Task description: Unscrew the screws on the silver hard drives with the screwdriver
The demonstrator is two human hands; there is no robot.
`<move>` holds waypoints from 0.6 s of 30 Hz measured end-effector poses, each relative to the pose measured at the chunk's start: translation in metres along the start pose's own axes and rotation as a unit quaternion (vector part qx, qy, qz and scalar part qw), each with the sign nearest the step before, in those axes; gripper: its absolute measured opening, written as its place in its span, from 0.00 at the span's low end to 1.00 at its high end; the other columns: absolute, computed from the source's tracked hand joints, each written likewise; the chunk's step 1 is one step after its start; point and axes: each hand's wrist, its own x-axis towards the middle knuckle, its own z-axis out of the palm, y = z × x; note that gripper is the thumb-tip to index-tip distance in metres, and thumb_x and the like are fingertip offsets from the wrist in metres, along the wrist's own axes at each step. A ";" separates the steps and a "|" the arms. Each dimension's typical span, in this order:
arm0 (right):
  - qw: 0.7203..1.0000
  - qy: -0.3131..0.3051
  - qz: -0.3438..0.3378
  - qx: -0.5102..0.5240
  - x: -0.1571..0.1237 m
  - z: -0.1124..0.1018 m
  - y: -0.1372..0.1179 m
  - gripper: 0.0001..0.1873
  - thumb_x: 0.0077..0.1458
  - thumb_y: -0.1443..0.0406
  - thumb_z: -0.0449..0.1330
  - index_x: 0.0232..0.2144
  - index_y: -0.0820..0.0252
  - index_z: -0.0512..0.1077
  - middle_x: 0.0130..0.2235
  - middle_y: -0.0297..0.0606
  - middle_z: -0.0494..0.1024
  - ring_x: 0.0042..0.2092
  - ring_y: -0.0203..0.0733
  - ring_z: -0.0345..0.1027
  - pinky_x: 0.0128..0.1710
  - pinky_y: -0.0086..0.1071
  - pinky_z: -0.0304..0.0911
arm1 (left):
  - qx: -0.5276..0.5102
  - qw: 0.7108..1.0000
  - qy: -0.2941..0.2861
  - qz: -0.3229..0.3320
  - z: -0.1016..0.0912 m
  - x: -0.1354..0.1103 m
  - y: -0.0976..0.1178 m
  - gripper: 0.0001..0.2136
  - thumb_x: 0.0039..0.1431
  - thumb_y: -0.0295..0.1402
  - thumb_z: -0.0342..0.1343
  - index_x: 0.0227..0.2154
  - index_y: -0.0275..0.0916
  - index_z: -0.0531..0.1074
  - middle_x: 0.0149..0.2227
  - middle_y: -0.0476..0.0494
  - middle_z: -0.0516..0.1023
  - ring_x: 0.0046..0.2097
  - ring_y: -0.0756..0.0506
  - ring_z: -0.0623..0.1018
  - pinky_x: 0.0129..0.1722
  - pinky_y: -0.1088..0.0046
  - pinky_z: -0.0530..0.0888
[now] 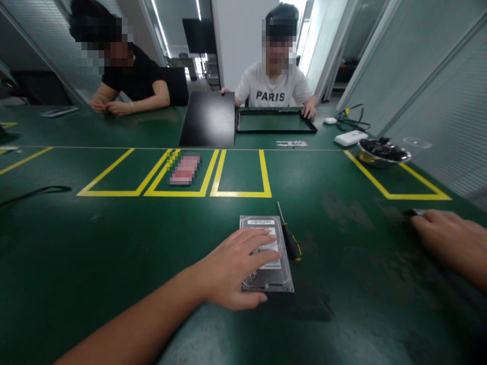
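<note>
A silver hard drive [268,279] with a white label lies on the green table in front of me. My left hand [243,263] rests over it with the fingers spread across its top. The thumb reaches along the drive's near edge. Close by the drive's right side lies a screwdriver [292,243] with a black and yellow handle, its metal tip pointing away from me. Far to the right, my right hand [449,233] is low at the table with curled fingers. A small dark object [411,213] pokes out past them; its kind is unclear.
Yellow tape outlines [243,194] mark the table, one around a blurred pink item [185,170]. A metal bowl [382,159] of dark parts stands back right. Across the table, one person holds a black panel [209,119] and a frame [277,131]; another sits at left.
</note>
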 end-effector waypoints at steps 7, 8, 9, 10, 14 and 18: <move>1.000 -0.001 0.000 0.008 0.002 -0.002 -0.001 0.15 0.55 0.73 0.51 0.37 0.66 0.78 0.41 0.53 0.78 0.42 0.55 0.74 0.40 0.44 0.72 | -0.003 1.000 0.002 0.004 0.000 0.001 0.000 0.34 0.52 0.46 0.61 0.62 0.42 0.62 0.67 0.34 0.60 0.67 0.31 0.60 0.66 0.46 0.58; 1.000 0.000 0.002 0.008 0.002 -0.001 -0.001 0.15 0.55 0.73 0.51 0.37 0.66 0.78 0.40 0.54 0.78 0.41 0.55 0.74 0.40 0.44 0.72 | -0.003 1.000 0.002 0.003 0.000 0.000 0.000 0.35 0.52 0.46 0.61 0.62 0.42 0.62 0.67 0.34 0.61 0.67 0.31 0.60 0.66 0.46 0.58; 1.000 0.000 0.003 0.009 0.002 0.001 0.000 0.15 0.56 0.72 0.51 0.37 0.66 0.78 0.40 0.54 0.77 0.41 0.55 0.74 0.39 0.44 0.72 | -0.003 1.000 0.001 0.002 0.000 0.000 0.000 0.35 0.52 0.46 0.61 0.62 0.42 0.62 0.67 0.34 0.60 0.67 0.31 0.60 0.66 0.46 0.58; 1.000 -0.001 0.004 0.010 0.002 0.002 0.001 0.15 0.56 0.72 0.51 0.36 0.66 0.78 0.40 0.53 0.77 0.41 0.55 0.74 0.39 0.44 0.72 | -0.003 1.000 0.000 0.001 0.000 0.000 0.000 0.35 0.52 0.46 0.61 0.62 0.42 0.62 0.67 0.34 0.60 0.67 0.31 0.60 0.66 0.46 0.58; 1.000 -0.007 0.005 0.017 0.002 0.002 0.003 0.14 0.55 0.72 0.51 0.36 0.64 0.77 0.38 0.52 0.76 0.39 0.53 0.73 0.37 0.42 0.71 | -0.002 1.000 -0.004 0.000 -0.001 0.000 0.000 0.35 0.52 0.45 0.61 0.62 0.42 0.62 0.67 0.34 0.60 0.68 0.31 0.60 0.66 0.46 0.57; 1.000 -0.011 0.017 0.015 0.003 0.000 0.003 0.14 0.54 0.72 0.51 0.34 0.64 0.77 0.36 0.51 0.73 0.35 0.52 0.71 0.33 0.42 0.69 | 0.000 1.000 -0.005 0.002 0.000 0.001 -0.001 0.35 0.52 0.46 0.61 0.62 0.43 0.62 0.67 0.34 0.60 0.68 0.31 0.60 0.66 0.46 0.57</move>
